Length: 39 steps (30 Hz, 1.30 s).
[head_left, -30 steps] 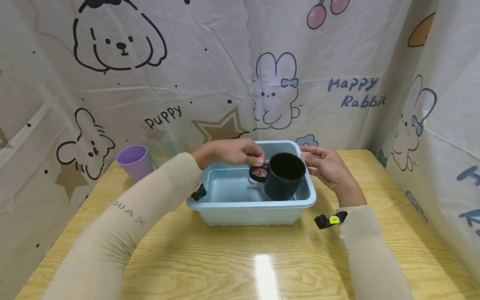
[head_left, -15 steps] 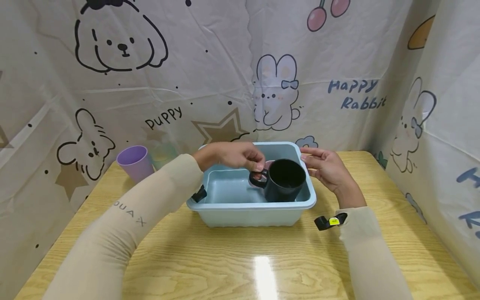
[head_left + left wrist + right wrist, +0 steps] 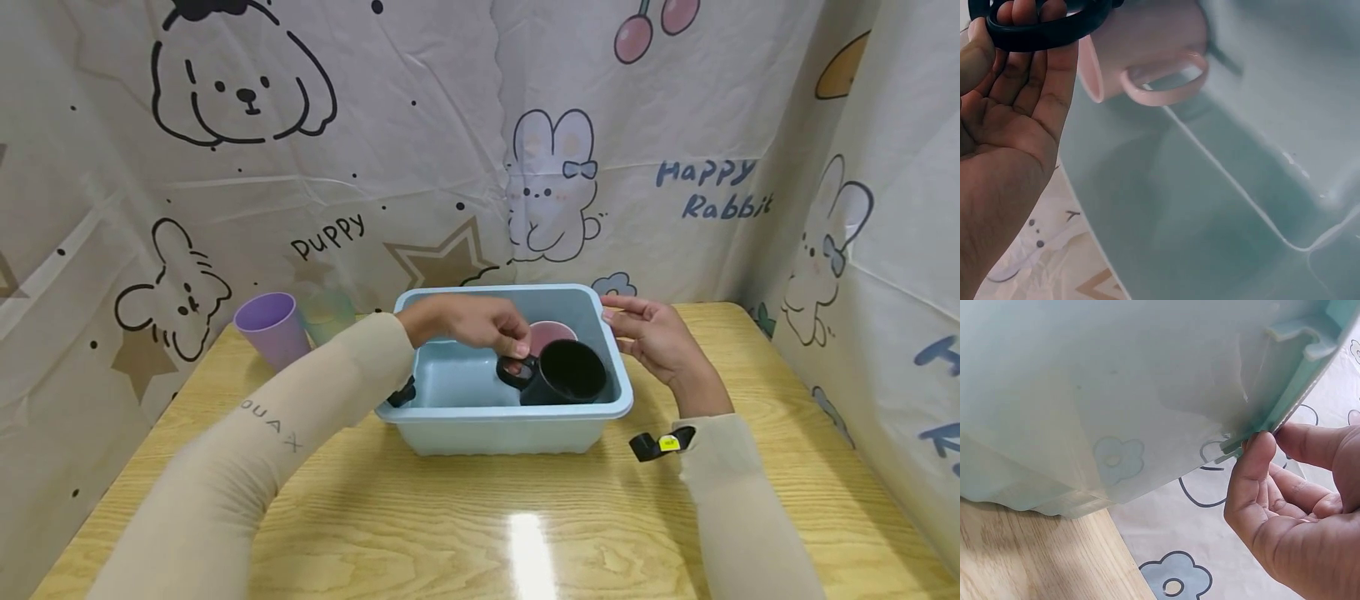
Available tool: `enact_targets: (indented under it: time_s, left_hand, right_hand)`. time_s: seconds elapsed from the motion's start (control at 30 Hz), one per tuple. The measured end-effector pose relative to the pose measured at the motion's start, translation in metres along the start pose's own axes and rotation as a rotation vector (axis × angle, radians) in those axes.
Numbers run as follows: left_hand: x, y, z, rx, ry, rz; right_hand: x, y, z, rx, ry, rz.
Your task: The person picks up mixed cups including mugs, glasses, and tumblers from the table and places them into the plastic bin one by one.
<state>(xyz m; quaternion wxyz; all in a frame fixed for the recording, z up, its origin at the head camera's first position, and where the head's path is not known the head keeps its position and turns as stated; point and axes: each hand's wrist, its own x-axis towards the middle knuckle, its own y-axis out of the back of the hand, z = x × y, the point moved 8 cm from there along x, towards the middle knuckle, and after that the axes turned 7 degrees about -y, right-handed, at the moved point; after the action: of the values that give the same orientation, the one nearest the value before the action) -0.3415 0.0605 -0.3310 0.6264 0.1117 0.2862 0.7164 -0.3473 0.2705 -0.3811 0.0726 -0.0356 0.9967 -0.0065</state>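
Note:
My left hand (image 3: 483, 321) holds a black mug (image 3: 551, 387) by its handle, inside the right part of a pale blue plastic basin (image 3: 498, 435). In the left wrist view, fingers curl through the black handle (image 3: 1054, 36). Behind the black mug is a pink mug (image 3: 551, 332); the left wrist view shows its handle (image 3: 1166, 94) pointing into the basin. My right hand (image 3: 656, 342) is at the basin's right rim, and in the right wrist view thumb and finger pinch that rim. Whether the black mug touches the basin floor is hidden by the front wall.
A purple cup (image 3: 272, 329) stands on the wooden table (image 3: 450, 525) at the back left. Beside it is a see-through greenish cup (image 3: 327, 315), partly behind the left sleeve. A printed cloth (image 3: 420, 125) hangs behind and at both sides.
My left hand has lowered the black mug deeper into the basin, and more of the pink mug shows behind it. The right hand stays at the rim.

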Motion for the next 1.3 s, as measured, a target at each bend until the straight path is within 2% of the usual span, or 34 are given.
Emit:
enact_targets:
  time_s: [0.43, 0.67, 0.83, 1.3]
  left_hand:
    - [0.01, -0.014, -0.024, -0.025, 0.071, -0.076]
    - [0.013, -0.017, -0.036, -0.062, 0.08, -0.063]
    - [0.015, -0.019, -0.042, -0.065, 0.086, -0.078]
    - [0.016, -0.022, -0.049, -0.075, 0.155, -0.062]
  right_hand:
    - [-0.003, 0.0, -0.002, -0.013, -0.005, -0.007]
    - [-0.003, -0.001, -0.003, -0.028, -0.006, -0.006]
    - [-0.003, -0.001, -0.003, -0.032, -0.007, -0.003]
    - [-0.002, -0.001, -0.004, -0.016, -0.01, 0.009]
